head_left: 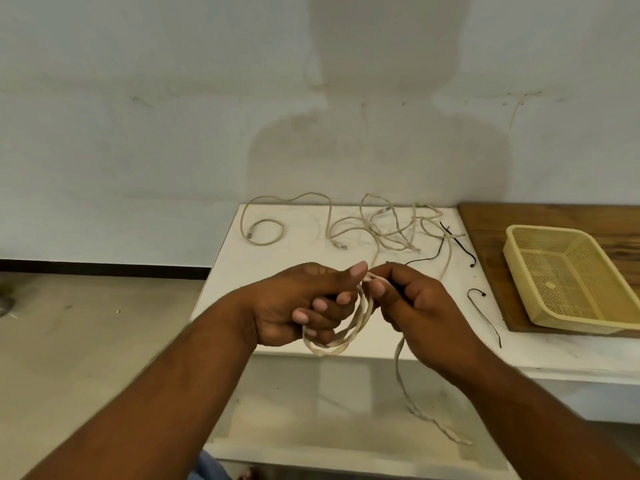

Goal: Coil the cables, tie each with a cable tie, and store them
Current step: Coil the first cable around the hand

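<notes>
Head view: left hand (304,303) grips coil (346,337); right hand (415,306) pinches coil's top. Tail (401,375) hangs down beneath right hand.

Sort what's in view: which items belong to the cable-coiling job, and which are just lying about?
Job:
- beige cable coil, gripped by left hand and right hand
- loose beige cables
- thin black cable ties
- yellow plastic mesh basket

Just there:
- brown wooden board under the basket
- white table
</notes>
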